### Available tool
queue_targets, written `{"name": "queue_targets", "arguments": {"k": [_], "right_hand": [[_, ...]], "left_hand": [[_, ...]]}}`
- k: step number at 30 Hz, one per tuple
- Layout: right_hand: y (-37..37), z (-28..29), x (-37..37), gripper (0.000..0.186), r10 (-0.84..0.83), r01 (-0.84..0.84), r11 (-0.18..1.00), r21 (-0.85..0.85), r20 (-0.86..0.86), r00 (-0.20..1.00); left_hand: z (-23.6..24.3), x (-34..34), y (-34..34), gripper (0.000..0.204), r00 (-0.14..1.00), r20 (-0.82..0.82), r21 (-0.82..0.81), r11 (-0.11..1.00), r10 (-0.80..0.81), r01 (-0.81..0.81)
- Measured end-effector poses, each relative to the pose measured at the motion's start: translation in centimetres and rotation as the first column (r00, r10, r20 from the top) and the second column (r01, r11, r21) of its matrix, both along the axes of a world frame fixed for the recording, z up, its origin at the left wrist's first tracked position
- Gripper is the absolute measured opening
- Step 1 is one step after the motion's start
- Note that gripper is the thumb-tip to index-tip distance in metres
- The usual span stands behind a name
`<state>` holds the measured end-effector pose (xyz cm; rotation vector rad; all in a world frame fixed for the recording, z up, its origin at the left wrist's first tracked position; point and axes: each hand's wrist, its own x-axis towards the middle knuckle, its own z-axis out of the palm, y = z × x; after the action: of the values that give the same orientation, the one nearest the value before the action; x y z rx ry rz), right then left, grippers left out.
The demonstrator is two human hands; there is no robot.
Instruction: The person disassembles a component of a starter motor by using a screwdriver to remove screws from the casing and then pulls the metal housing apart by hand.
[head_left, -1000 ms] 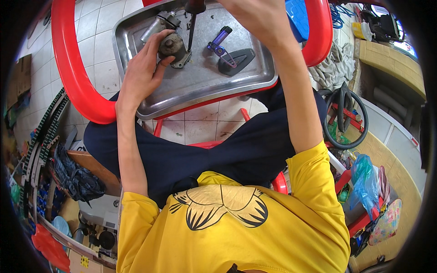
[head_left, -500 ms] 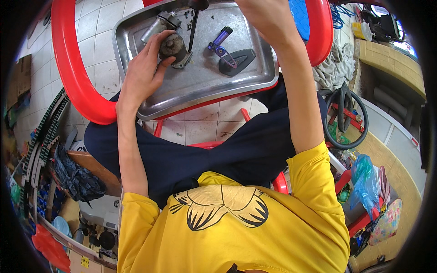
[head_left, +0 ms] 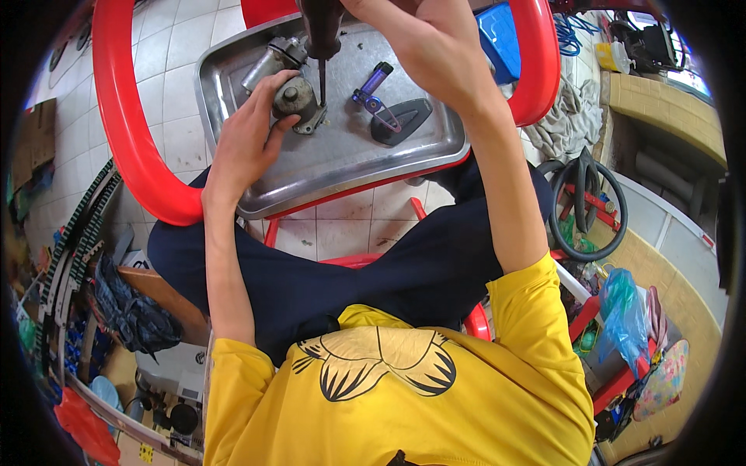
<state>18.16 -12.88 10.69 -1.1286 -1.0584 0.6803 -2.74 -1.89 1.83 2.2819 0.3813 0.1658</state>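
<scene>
In the metal tray, my left hand (head_left: 247,147) curls around a grey cylindrical metal part (head_left: 295,96) with a round knob on top and a flange at its base. A dark-handled screwdriver (head_left: 322,35) stands nearly upright, its shaft reaching down to the flange beside the cylinder. My right hand (head_left: 423,35) is at the upper edge, at the handle's top end; its fingertips are partly cut off there. Behind the left hand lies a silvery cylindrical part (head_left: 273,62). A purple-and-black lever piece (head_left: 373,87) rests by a dark flat oval piece (head_left: 404,123) at the tray's right.
The tray (head_left: 342,177) sits on a red plastic chair (head_left: 128,140) between my knees. A blue box (head_left: 497,43) stands right of it. A black rubber tube (head_left: 598,248) and a grey cloth (head_left: 571,116) lie farther right. Black bundled plastic (head_left: 140,307) is at the left.
The screwdriver's handle has come farther into view and its shaft now stands more upright at the flange. My right hand has moved left and lower. My left hand keeps its hold.
</scene>
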Motion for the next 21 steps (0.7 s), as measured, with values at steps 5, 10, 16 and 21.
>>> {"name": "queue_targets", "arguments": {"k": [5, 10, 16, 21], "right_hand": [[-0.5, 1.3, -0.4, 0.034, -0.078, 0.101, 0.992, -0.071, 0.267, 0.961], [-0.7, 1.6, -0.2, 0.033, -0.048, 0.069, 0.990, -0.122, 0.168, 0.985], [-0.8, 1.9, -1.2, 0.030, -0.032, 0.032, 0.989, -0.143, -0.003, 0.999], [-0.5, 1.5, -0.5, 0.028, -0.117, 0.126, 0.987, -0.100, 0.087, 0.989]], "left_hand": [[-0.4, 0.0, 0.1, 0.058, 0.993, 0.111, 0.056, 0.998, -0.024, 0.018], [0.3, 0.0, -0.1, 0.060, 0.999, 0.035, -0.004, 1.000, -0.019, 0.019], [0.5, -0.1, 0.2, 0.061, 0.999, 0.038, -0.015, 1.000, -0.013, 0.013], [0.6, 0.2, 0.0, 0.061, 0.999, 0.033, -0.001, 1.000, -0.025, 0.025]]}}
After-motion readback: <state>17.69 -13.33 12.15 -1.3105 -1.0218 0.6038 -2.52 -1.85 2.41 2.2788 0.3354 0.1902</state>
